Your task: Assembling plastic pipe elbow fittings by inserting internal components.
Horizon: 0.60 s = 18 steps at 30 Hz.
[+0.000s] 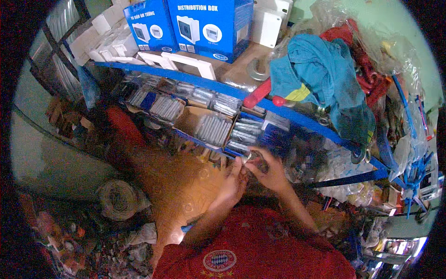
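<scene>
My left hand (233,182) and my right hand (270,171) meet just in front of the shelf's front edge. Their fingertips pinch a small pale, flat piece (245,158), too small and dim for its kind to be told. Right behind it stands a box section with stacked clear-wrapped flat packets (245,131). To its left, an open cardboard box (190,120) is partly filled with a row of similar wrapped packets (214,129). The fingers of both hands are closed, and my left fingers partly hide what they grip.
Above runs a shelf with a blue edge (179,76), bearing blue cartons (209,28), white frames (189,65) and a teal cloth (320,65). A red-handled tool (258,94) lies on its edge. Coiled cable (118,199) sits on the floor at left, near clutter.
</scene>
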Each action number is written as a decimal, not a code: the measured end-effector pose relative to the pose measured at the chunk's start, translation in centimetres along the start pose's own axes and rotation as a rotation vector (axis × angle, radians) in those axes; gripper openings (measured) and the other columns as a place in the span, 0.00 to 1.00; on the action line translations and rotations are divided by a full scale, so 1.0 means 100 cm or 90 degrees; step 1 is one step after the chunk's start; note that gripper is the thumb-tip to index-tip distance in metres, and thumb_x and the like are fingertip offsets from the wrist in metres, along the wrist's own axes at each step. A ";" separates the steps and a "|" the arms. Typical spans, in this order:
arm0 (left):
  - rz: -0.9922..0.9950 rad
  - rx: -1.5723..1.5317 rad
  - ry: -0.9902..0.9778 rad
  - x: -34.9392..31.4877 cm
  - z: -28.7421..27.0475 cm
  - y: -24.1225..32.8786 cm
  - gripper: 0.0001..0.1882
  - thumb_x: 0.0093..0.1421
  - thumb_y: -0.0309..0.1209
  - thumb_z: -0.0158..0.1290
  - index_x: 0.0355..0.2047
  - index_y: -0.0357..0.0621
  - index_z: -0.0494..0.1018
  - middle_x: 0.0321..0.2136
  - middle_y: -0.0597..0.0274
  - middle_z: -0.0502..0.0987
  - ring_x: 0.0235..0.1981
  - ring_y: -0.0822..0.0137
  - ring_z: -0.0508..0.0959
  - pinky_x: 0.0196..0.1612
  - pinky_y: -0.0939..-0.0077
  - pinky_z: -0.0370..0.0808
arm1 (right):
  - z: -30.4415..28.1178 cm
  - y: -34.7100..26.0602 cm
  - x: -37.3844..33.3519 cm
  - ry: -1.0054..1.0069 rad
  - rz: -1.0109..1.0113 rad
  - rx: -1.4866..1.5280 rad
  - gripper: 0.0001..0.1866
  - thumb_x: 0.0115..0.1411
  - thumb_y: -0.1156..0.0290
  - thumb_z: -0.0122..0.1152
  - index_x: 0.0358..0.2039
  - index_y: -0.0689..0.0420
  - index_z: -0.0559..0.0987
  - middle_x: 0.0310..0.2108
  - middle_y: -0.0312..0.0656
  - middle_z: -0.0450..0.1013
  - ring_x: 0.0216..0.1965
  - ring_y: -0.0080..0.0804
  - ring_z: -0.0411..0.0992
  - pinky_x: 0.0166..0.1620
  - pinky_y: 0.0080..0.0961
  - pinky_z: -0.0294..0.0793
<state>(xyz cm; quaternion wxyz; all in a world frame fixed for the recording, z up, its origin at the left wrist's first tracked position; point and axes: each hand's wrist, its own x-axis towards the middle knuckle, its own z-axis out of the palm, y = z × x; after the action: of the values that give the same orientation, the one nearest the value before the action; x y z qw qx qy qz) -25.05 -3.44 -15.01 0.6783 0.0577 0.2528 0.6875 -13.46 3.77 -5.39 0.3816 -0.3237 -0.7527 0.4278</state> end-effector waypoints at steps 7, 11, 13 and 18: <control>-0.009 0.051 0.164 -0.018 0.046 0.005 0.15 0.58 0.39 0.47 0.39 0.40 0.68 0.37 0.65 0.72 0.35 0.73 0.71 0.38 0.80 0.68 | 0.004 0.020 -0.004 0.047 0.047 -0.152 0.12 0.51 0.68 0.59 0.36 0.58 0.73 0.26 0.42 0.73 0.29 0.32 0.73 0.35 0.25 0.70; 0.077 0.057 0.074 -0.023 0.060 0.007 0.18 0.59 0.40 0.45 0.42 0.38 0.67 0.39 0.59 0.72 0.42 0.68 0.71 0.45 0.76 0.67 | 0.006 0.021 0.002 0.154 0.178 0.239 0.08 0.54 0.69 0.55 0.32 0.59 0.75 0.25 0.37 0.73 0.28 0.23 0.70 0.35 0.20 0.68; 0.093 0.053 0.008 -0.023 0.065 0.012 0.19 0.59 0.40 0.44 0.43 0.38 0.66 0.39 0.57 0.72 0.43 0.67 0.71 0.47 0.75 0.67 | -0.002 0.009 0.000 0.133 0.188 0.205 0.09 0.55 0.69 0.54 0.35 0.59 0.75 0.28 0.36 0.73 0.30 0.20 0.68 0.35 0.18 0.68; 0.016 0.089 0.153 -0.025 0.062 0.018 0.21 0.60 0.42 0.43 0.44 0.37 0.67 0.34 0.60 0.74 0.35 0.69 0.73 0.42 0.74 0.68 | -0.012 -0.018 0.001 -0.022 -0.001 0.152 0.14 0.52 0.68 0.58 0.39 0.58 0.73 0.32 0.37 0.74 0.29 0.21 0.70 0.36 0.19 0.68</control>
<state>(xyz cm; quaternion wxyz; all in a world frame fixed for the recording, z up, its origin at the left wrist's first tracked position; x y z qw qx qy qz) -23.83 -4.12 -8.18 0.6288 0.0255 0.3788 0.6786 -12.78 3.57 -3.31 0.4045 -0.2677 -0.7034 0.5196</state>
